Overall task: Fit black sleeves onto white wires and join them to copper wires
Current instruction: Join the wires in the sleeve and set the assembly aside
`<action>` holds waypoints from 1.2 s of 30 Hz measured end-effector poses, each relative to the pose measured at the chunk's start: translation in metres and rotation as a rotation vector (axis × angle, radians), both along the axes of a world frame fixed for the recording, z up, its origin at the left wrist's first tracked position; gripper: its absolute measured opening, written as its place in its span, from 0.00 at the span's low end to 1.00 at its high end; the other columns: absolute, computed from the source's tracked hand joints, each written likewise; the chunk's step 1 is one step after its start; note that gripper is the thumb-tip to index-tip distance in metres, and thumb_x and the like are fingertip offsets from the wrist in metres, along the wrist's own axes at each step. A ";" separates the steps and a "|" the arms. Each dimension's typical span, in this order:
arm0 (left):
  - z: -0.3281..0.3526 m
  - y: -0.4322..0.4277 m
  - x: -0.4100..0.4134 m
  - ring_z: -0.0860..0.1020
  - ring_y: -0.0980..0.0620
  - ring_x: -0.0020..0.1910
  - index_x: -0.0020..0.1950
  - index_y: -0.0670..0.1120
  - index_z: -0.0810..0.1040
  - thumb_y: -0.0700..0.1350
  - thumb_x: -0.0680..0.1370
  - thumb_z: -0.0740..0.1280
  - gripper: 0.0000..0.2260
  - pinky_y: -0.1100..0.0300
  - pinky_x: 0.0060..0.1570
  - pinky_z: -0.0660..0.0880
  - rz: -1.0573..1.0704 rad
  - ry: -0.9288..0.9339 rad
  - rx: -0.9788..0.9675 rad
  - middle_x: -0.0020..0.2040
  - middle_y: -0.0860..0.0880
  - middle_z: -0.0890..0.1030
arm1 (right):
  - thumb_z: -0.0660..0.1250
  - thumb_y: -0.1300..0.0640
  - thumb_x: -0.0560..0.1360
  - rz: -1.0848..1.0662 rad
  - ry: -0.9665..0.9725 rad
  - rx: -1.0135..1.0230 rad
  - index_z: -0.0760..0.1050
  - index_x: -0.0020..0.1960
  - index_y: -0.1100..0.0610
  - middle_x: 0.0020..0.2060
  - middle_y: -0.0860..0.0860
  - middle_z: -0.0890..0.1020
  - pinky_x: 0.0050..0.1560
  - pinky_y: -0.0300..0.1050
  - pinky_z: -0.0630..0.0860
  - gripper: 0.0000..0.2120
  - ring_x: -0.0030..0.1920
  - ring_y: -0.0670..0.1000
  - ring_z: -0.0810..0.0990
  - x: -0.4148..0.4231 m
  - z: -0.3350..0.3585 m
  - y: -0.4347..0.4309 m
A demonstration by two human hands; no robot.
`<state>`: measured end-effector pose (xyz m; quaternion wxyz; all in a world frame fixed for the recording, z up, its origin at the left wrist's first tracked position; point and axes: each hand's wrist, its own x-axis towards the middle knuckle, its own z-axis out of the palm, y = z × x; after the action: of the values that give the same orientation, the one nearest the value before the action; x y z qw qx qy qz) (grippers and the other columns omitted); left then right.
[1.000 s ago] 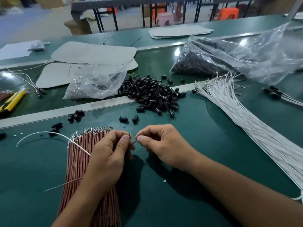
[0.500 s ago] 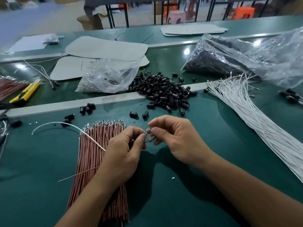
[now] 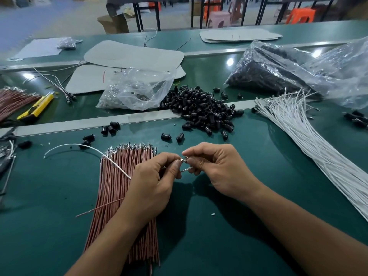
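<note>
My left hand (image 3: 153, 182) pinches one white wire (image 3: 79, 146), which arcs out to the left, and one copper wire (image 3: 99, 209), which sticks out low to the left. My right hand (image 3: 215, 168) pinches small metal terminals (image 3: 184, 160) at the wire ends, fingertips close to the left thumb. A bundle of copper wires (image 3: 123, 176) lies under my left hand. A pile of black sleeves (image 3: 201, 108) sits beyond the hands. A sheaf of white wires (image 3: 310, 140) fans along the right.
On the green table (image 3: 229, 226), loose black sleeves (image 3: 110, 128) lie near a metal strip (image 3: 79, 124). A clear bag (image 3: 135, 90), a large bag of dark parts (image 3: 288, 70), a yellow cutter (image 3: 35, 107) and grey boards (image 3: 135, 55) lie farther back.
The view has shifted, so everything sits further right and lower. My hands stay together at the wire ends, and the metal terminals now show between the fingertips.
</note>
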<state>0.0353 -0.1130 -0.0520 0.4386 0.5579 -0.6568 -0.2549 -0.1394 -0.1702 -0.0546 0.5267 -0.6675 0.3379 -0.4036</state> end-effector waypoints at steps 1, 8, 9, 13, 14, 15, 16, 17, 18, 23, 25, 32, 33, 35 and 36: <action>0.000 0.000 0.000 0.79 0.55 0.35 0.47 0.49 0.81 0.40 0.80 0.67 0.06 0.67 0.36 0.73 0.002 0.000 -0.001 0.36 0.55 0.80 | 0.71 0.66 0.76 0.000 0.003 -0.007 0.83 0.50 0.52 0.41 0.49 0.85 0.44 0.40 0.81 0.10 0.39 0.48 0.84 0.000 0.000 0.000; 0.002 0.000 -0.001 0.77 0.60 0.33 0.45 0.50 0.81 0.39 0.80 0.67 0.08 0.73 0.34 0.69 -0.006 -0.010 -0.009 0.34 0.56 0.79 | 0.71 0.68 0.76 -0.002 0.055 -0.070 0.84 0.50 0.53 0.40 0.47 0.84 0.43 0.37 0.78 0.11 0.38 0.46 0.82 -0.001 -0.002 -0.002; 0.002 0.000 -0.001 0.76 0.60 0.33 0.45 0.50 0.81 0.39 0.79 0.67 0.08 0.73 0.34 0.69 -0.010 -0.013 -0.010 0.34 0.56 0.79 | 0.71 0.68 0.76 -0.005 0.062 -0.080 0.84 0.51 0.54 0.40 0.47 0.84 0.43 0.37 0.78 0.10 0.38 0.46 0.82 -0.001 -0.003 -0.002; 0.004 0.000 -0.001 0.77 0.59 0.34 0.44 0.52 0.81 0.39 0.79 0.68 0.09 0.73 0.35 0.69 -0.024 -0.030 -0.027 0.34 0.56 0.80 | 0.71 0.68 0.75 -0.008 0.082 -0.122 0.84 0.52 0.59 0.40 0.47 0.83 0.43 0.37 0.78 0.09 0.37 0.47 0.81 -0.002 -0.005 -0.002; 0.004 0.001 -0.001 0.78 0.59 0.34 0.45 0.52 0.81 0.38 0.79 0.68 0.09 0.73 0.36 0.69 -0.026 -0.031 -0.032 0.34 0.56 0.80 | 0.71 0.69 0.75 -0.007 0.089 -0.136 0.84 0.52 0.59 0.40 0.47 0.83 0.43 0.37 0.77 0.09 0.37 0.46 0.81 -0.002 -0.005 -0.002; 0.004 0.001 -0.001 0.78 0.58 0.35 0.45 0.52 0.82 0.39 0.79 0.68 0.08 0.73 0.36 0.70 -0.026 -0.031 -0.037 0.34 0.56 0.80 | 0.71 0.69 0.75 -0.006 0.093 -0.149 0.84 0.52 0.59 0.39 0.46 0.83 0.43 0.36 0.77 0.09 0.37 0.46 0.81 -0.002 -0.005 -0.002; 0.003 0.000 -0.001 0.79 0.58 0.35 0.45 0.51 0.82 0.39 0.79 0.68 0.08 0.72 0.36 0.71 -0.026 -0.032 -0.038 0.35 0.56 0.81 | 0.71 0.69 0.75 -0.007 0.096 -0.160 0.84 0.52 0.60 0.39 0.46 0.82 0.43 0.35 0.76 0.09 0.37 0.45 0.80 -0.003 -0.005 -0.002; 0.003 0.000 -0.001 0.79 0.57 0.35 0.45 0.50 0.83 0.39 0.79 0.68 0.07 0.71 0.36 0.72 -0.026 -0.032 -0.036 0.35 0.56 0.81 | 0.71 0.69 0.75 -0.010 0.099 -0.172 0.84 0.52 0.60 0.40 0.47 0.83 0.43 0.35 0.76 0.08 0.37 0.45 0.80 -0.003 -0.005 -0.002; 0.002 0.000 -0.001 0.79 0.56 0.36 0.45 0.49 0.83 0.39 0.79 0.68 0.07 0.70 0.36 0.72 -0.024 -0.034 -0.034 0.35 0.55 0.81 | 0.71 0.68 0.75 -0.014 0.103 -0.189 0.84 0.52 0.59 0.40 0.47 0.83 0.43 0.35 0.76 0.08 0.38 0.45 0.80 -0.003 -0.005 -0.002; 0.000 0.000 0.000 0.80 0.52 0.37 0.47 0.46 0.83 0.39 0.79 0.68 0.05 0.62 0.37 0.77 -0.017 -0.039 -0.052 0.36 0.54 0.82 | 0.71 0.68 0.76 -0.029 0.130 -0.225 0.84 0.51 0.57 0.41 0.46 0.83 0.45 0.33 0.75 0.09 0.40 0.44 0.81 -0.002 -0.005 -0.001; 0.001 0.001 0.000 0.81 0.54 0.38 0.48 0.46 0.84 0.38 0.79 0.68 0.05 0.65 0.37 0.76 -0.023 -0.049 -0.068 0.37 0.55 0.82 | 0.71 0.67 0.76 -0.028 0.152 -0.214 0.85 0.52 0.58 0.40 0.45 0.83 0.45 0.33 0.75 0.08 0.40 0.44 0.81 -0.003 -0.005 -0.002; 0.003 0.002 0.000 0.78 0.58 0.33 0.47 0.43 0.85 0.36 0.78 0.69 0.05 0.73 0.32 0.70 -0.056 -0.067 -0.081 0.37 0.54 0.83 | 0.71 0.70 0.75 -0.041 0.150 -0.314 0.85 0.51 0.62 0.42 0.50 0.84 0.46 0.34 0.77 0.08 0.43 0.46 0.83 -0.003 -0.003 0.000; 0.003 0.003 0.000 0.78 0.56 0.33 0.47 0.44 0.85 0.36 0.78 0.69 0.06 0.70 0.31 0.71 -0.056 -0.052 -0.078 0.37 0.53 0.83 | 0.72 0.70 0.74 -0.046 0.151 -0.345 0.85 0.51 0.62 0.42 0.50 0.84 0.47 0.33 0.77 0.08 0.43 0.45 0.83 -0.003 -0.003 0.000; 0.003 0.003 0.001 0.78 0.54 0.31 0.46 0.44 0.85 0.37 0.78 0.69 0.06 0.67 0.30 0.72 -0.053 -0.037 -0.083 0.36 0.53 0.83 | 0.72 0.71 0.74 -0.058 0.159 -0.411 0.85 0.50 0.63 0.43 0.50 0.84 0.48 0.34 0.77 0.07 0.44 0.45 0.83 -0.003 -0.002 0.001; 0.003 0.003 0.001 0.77 0.54 0.31 0.46 0.44 0.85 0.37 0.78 0.69 0.06 0.66 0.29 0.72 -0.052 -0.036 -0.086 0.36 0.53 0.83 | 0.72 0.71 0.74 -0.063 0.162 -0.432 0.85 0.50 0.63 0.43 0.51 0.84 0.48 0.34 0.78 0.07 0.44 0.45 0.84 -0.003 -0.001 0.001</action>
<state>0.0362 -0.1099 -0.0491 0.4437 0.5258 -0.6891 -0.2276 -0.1422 -0.1689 -0.0557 0.3301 -0.7841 0.3053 -0.4278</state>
